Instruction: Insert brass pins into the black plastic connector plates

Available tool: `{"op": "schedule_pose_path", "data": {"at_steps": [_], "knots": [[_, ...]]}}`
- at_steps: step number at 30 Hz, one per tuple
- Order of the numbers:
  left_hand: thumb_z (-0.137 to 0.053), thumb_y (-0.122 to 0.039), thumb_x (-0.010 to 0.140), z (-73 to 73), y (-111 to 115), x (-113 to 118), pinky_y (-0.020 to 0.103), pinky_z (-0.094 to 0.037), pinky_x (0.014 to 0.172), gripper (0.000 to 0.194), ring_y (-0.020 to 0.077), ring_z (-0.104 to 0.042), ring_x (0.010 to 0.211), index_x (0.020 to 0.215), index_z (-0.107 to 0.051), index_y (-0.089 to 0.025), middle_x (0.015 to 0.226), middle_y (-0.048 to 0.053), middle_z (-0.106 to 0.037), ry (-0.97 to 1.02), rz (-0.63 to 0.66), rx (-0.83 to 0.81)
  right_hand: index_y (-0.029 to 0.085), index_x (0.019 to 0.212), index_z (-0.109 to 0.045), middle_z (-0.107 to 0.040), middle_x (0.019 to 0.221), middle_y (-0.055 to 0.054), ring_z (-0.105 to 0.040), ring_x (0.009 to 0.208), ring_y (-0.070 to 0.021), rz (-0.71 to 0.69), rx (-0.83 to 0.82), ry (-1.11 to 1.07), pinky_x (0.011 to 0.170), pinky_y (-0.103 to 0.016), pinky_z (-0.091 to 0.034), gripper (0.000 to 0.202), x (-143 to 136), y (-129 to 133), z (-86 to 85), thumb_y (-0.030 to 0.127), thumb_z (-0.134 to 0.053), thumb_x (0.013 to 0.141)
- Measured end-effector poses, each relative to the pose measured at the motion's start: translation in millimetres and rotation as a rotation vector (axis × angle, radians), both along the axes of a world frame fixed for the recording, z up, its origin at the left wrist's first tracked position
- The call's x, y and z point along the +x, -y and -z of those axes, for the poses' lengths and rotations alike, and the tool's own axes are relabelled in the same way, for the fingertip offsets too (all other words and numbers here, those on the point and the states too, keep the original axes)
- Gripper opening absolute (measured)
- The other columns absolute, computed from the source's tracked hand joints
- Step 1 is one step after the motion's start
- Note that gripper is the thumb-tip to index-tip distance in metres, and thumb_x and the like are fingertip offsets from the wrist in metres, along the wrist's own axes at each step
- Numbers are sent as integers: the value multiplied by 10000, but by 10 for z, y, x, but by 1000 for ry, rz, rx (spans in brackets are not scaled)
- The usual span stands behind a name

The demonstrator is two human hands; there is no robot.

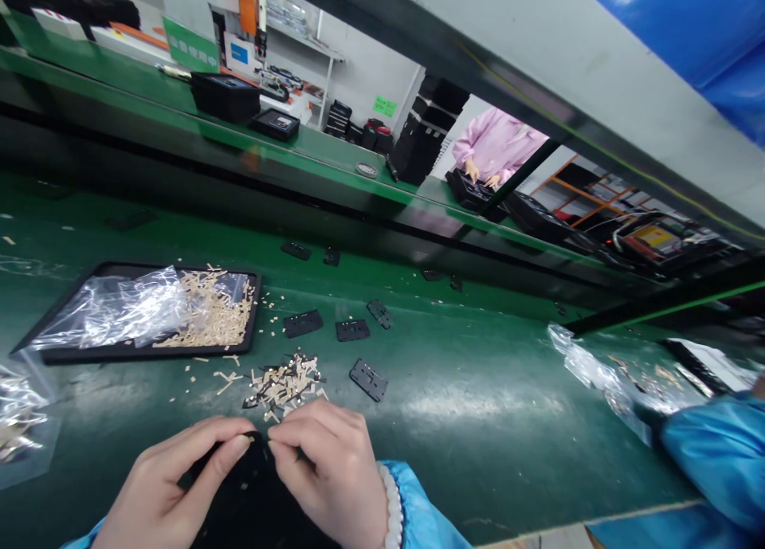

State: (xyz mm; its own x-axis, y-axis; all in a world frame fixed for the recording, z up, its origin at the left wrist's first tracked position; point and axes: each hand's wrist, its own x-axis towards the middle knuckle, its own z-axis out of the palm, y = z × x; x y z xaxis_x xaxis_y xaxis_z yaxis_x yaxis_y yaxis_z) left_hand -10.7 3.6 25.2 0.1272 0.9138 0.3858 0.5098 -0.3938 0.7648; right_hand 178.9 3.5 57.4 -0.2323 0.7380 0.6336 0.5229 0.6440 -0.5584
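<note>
Left hand and right hand grips: pinched nearly closed, contents indiscernible. Loose flat tan strips lie toward the green tabletop's near edge, presumably for short reach.

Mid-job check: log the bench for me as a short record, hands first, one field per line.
Left hand: thumb and forefinger tips close together, at a dark item; exact hold unclear
Right hand: fingertips beside the left's; anything pinched is too small to tell
Loose pile: tan and dark strips, just beyond the hands
Black plates: four lying apart near the pile, more farther back
Black tray: left of the plates, bearing clear plastic and tan pieces
Clear bag: left edge, with small pieces
</note>
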Motion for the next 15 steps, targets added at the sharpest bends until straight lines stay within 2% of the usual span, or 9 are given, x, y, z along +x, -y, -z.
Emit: {"op": "schedule_pose_path", "data": {"at_steps": [3, 7, 11, 15], "knots": [[-615, -553, 867, -7, -21, 14, 52, -509, 701, 271, 93, -747, 636, 817, -728, -313, 751, -83, -782, 14, -2, 21, 178, 874, -693, -736, 753, -12, -686, 648, -111, -35, -34, -6, 649, -196, -532, 121, 7, 6, -5, 181, -599, 949], [-622, -538, 867, -14, -25, 19, 80, -529, 718, 260, 107, -752, 655, 823, -741, -311, 766, -69, -787, 2, 0, 76, 191, 844, -674, -719, 729, 4, -669, 632, -102, -45, -44, 73, 624, -202, -521, 191, 16, 11, -5, 203, -544, 983], [-626, -509, 871, -16, -3, 20, 108, -549, 716, 238, 120, -749, 658, 837, -747, -307, 774, -57, -788, -25, -6, 101, 194, 756, -624, -670, 664, 9, -621, 588, -107, 2, 20, 212, 560, -227, -482, 261, -10, 17, -14, 167, -488, 978], [-624, -503, 877, -44, -4, 39, 93, -540, 718, 229, 108, -747, 649, 830, -739, -310, 766, -67, -786, -17, 2, 108, 194, 690, -575, -617, 600, 11, -570, 543, -115, 81, 115, 227, 519, -243, -448, 286, -71, 13, -12, 106, -466, 938]]}}
